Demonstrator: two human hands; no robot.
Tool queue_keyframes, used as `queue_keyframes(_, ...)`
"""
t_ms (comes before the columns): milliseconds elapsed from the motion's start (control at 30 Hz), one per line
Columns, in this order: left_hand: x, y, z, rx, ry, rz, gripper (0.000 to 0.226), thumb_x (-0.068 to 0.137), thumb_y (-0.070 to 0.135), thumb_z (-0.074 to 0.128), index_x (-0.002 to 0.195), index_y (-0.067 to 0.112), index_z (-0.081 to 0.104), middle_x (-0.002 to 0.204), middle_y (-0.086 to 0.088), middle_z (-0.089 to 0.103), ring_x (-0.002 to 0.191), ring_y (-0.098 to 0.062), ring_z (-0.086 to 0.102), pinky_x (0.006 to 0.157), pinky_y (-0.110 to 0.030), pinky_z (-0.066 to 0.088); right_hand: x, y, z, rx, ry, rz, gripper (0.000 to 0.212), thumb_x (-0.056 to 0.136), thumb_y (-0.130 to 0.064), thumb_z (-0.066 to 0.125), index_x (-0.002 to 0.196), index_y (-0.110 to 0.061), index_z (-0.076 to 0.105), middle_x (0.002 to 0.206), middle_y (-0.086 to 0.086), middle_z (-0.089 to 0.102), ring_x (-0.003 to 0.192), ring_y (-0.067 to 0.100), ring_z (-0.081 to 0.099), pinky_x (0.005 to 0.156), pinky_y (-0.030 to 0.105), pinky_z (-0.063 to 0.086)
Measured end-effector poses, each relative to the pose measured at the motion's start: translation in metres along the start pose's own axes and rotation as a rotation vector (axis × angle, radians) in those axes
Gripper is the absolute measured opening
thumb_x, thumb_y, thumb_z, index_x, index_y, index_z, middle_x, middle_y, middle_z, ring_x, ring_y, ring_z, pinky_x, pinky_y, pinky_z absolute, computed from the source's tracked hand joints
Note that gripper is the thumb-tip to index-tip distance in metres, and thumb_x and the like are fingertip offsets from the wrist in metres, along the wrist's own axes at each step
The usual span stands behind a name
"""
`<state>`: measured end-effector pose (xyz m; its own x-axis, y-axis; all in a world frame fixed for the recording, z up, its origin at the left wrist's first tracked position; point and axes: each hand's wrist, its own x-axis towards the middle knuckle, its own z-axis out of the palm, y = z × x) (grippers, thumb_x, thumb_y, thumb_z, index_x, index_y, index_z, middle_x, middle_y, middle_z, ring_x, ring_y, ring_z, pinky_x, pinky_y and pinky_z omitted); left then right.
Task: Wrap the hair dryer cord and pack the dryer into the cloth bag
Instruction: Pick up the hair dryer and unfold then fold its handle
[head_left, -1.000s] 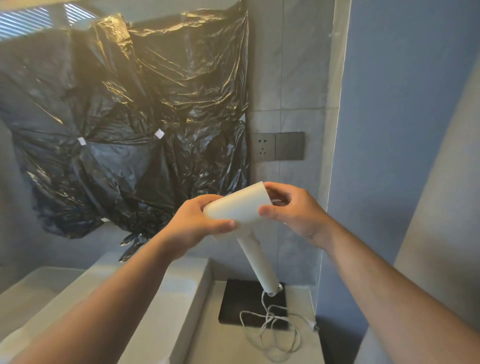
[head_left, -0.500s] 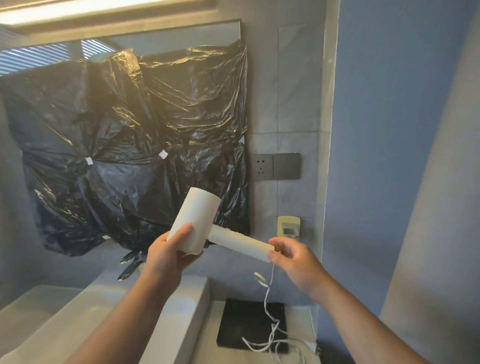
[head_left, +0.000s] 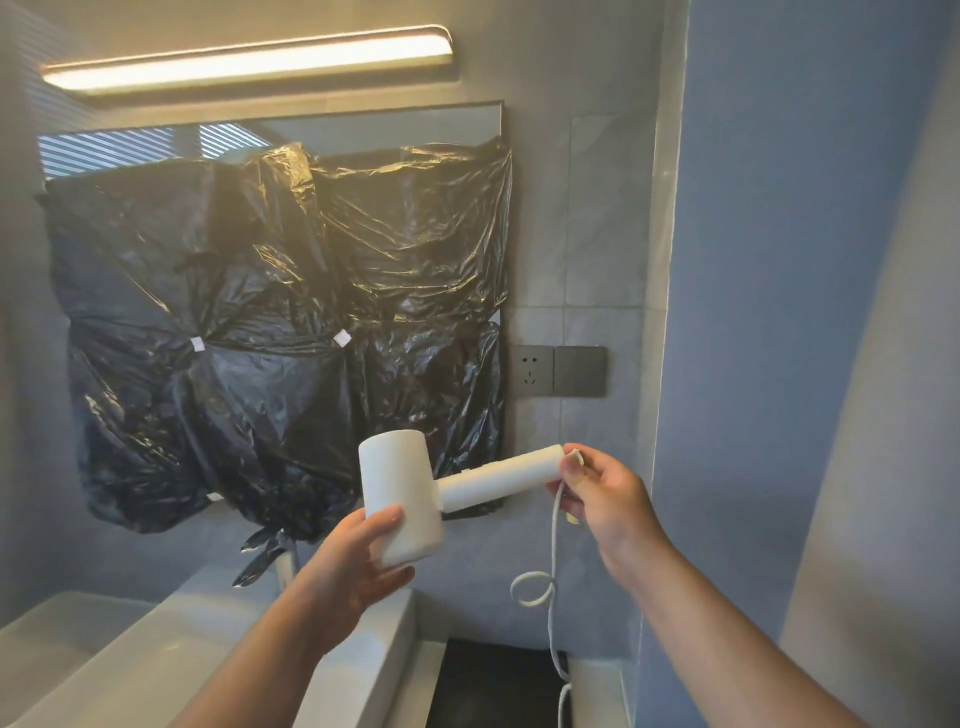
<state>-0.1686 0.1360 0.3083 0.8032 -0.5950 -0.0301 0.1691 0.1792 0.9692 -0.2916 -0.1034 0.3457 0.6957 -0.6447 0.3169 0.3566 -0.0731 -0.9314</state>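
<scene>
Left hand (head_left: 353, 566) is gripping white plastic hair dryer (head_left: 400, 493) below grey wall socket (head_left: 531, 370). Right hand (head_left: 605, 499) is pinching white cord (head_left: 554, 535).

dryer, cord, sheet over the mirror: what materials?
The dryer looks like matte white plastic: smooth, no glare. The cord is white, maybe rubber or braided; too fine to tell. The sheet is thin glossy black plastic film: crinkled, bright highlights.
</scene>
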Motion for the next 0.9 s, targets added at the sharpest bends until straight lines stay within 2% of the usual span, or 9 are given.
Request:
queue_keyframes(100,0.001,0.001,0.002,0.066,-0.071,-0.014,0.095,0.047,0.051,0.083,0.132,0.018,0.055,0.123,-0.015,0.068,0.11,-0.034,0.066,0.08,-0.043,0.055,0.009,-0.008,0.013,0.036,0.003,-0.023,0.021,0.095,-0.021,0.058,0.11,-0.01,0.068,0.088,0.006,0.068,0.077,0.02,0.064,0.076,0.036,0.057)
queue_keyframes(200,0.004,0.0,0.008,-0.005,-0.061,0.035,0.076,0.059,0.039,0.08,0.126,0.009,0.06,0.105,-0.015,0.075,0.092,-0.032,0.071,0.076,-0.043,0.055,0.014,-0.019,0.033,0.09,-0.02,-0.044,0.025,0.1,-0.027,0.049,0.098,-0.012,0.069,0.084,0.006,0.068,0.08,0.02,0.065,0.067,0.026,0.056)
queue_keyframes(333,0.008,-0.001,0.014,-0.107,-0.084,0.119,0.077,0.058,0.037,0.082,0.125,0.003,0.062,0.113,-0.021,0.073,0.1,-0.035,0.07,0.084,-0.049,0.056,0.013,-0.026,0.062,0.072,-0.065,-0.048,0.028,0.101,-0.029,0.045,0.09,-0.012,0.064,0.078,0.004,0.068,0.073,0.016,0.065,0.064,0.028,0.056)
queue_keyframes(467,0.009,-0.004,0.021,-0.186,-0.158,0.187,0.086,0.057,0.044,0.089,0.129,0.005,0.062,0.125,-0.025,0.066,0.122,-0.046,0.057,0.106,-0.065,0.039,0.011,-0.017,0.085,-0.055,-0.17,-0.106,0.014,0.097,-0.03,0.053,0.097,-0.018,0.061,0.082,-0.003,0.066,0.072,0.011,0.06,0.065,0.027,0.05)
queue_keyframes(533,0.008,-0.003,0.024,-0.179,-0.193,0.183,0.092,0.054,0.047,0.092,0.129,0.005,0.061,0.125,-0.024,0.067,0.121,-0.043,0.06,0.104,-0.062,0.044,0.013,-0.019,0.093,-0.071,-0.149,-0.116,0.01,0.096,-0.03,0.056,0.097,-0.021,0.061,0.08,-0.006,0.064,0.071,0.009,0.058,0.066,0.026,0.046)
queue_keyframes(633,0.006,0.011,0.015,-0.02,-0.198,0.063,0.077,0.059,0.056,0.086,0.114,0.005,0.067,0.103,-0.016,0.075,0.094,-0.033,0.072,0.077,-0.043,0.06,0.02,-0.029,0.099,-0.08,-0.119,-0.114,0.016,0.088,-0.036,0.06,0.092,-0.021,0.063,0.081,-0.002,0.066,0.077,0.016,0.061,0.073,0.035,0.048)
queue_keyframes(733,0.005,0.044,-0.016,0.384,-0.323,-0.175,0.071,0.078,0.073,0.05,0.07,0.005,0.068,0.063,-0.013,0.063,0.055,-0.025,0.06,0.05,-0.025,0.045,0.025,-0.04,0.098,-0.205,-0.165,-0.148,0.016,0.085,-0.036,0.06,0.086,-0.021,0.065,0.078,-0.006,0.066,0.078,0.016,0.061,0.078,0.042,0.05)
queue_keyframes(833,0.015,0.093,-0.035,0.573,-0.221,0.008,0.061,0.093,0.054,0.046,0.053,0.01,0.058,0.045,-0.008,0.052,0.035,-0.016,0.044,0.04,-0.021,0.032,0.024,-0.05,0.1,-0.401,-0.25,-0.197,0.014,0.091,-0.032,0.06,0.091,-0.019,0.063,0.082,-0.003,0.065,0.075,0.012,0.06,0.075,0.036,0.052)
queue_keyframes(900,0.032,0.119,-0.032,0.575,-0.122,0.254,0.045,0.094,0.042,0.061,0.062,0.01,0.06,0.053,-0.006,0.057,0.042,-0.015,0.049,0.044,-0.023,0.04,0.02,-0.053,0.11,-0.566,-0.29,-0.235,0.012,0.094,-0.028,0.059,0.095,-0.017,0.061,0.083,-0.004,0.065,0.073,0.01,0.059,0.069,0.026,0.05)
